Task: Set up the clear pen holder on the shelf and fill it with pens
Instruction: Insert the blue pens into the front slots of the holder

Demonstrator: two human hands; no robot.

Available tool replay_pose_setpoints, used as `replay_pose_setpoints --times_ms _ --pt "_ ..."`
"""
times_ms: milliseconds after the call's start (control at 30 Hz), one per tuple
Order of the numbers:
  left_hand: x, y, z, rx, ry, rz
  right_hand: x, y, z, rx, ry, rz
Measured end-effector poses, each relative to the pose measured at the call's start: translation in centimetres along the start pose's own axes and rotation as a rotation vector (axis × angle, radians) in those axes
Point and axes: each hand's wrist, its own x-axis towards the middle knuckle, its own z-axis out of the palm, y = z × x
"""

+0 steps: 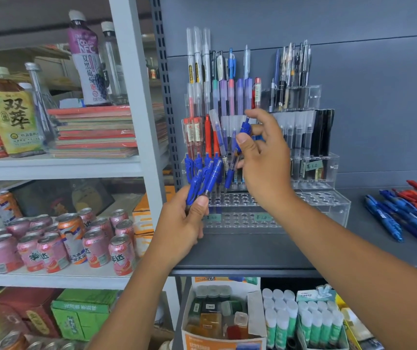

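Now the left hand [184, 223] grips a bunch of blue pens [204, 178], thumb and fingers curled round their lower ends, clips pointing up, just in front of the left end of the holder [328, 205]. The right hand [263, 157] pinches one pen [237, 152], also blue, between thumb and fingertips, tilted before the middle tiers. The clear, stepped holder stands on the dark shelf [252, 251], back against the grey panel; its far tiers carry red, purple, blue, black and clear pens, while the two near tiers show open holes. A green tag [312, 165] on its right side reads "¥1.0". Loose pens [409, 215], blue and red, lie on the shelf at the right. On the white rack [126, 168] to the left, a purple bottle [86, 59] reads "100 NFC", a yellow pouch [12, 114] reads "双萃", and pink cans [96, 248] stand below
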Motion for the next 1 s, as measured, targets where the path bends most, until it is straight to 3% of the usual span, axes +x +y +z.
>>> replay_pose_setpoints --times_ms 1000 --pt "-0.1 -0.5 -0.3 -0.065 0.094 -0.018 -1.9 1.0 0.7 -0.265 -0.196 -0.088"
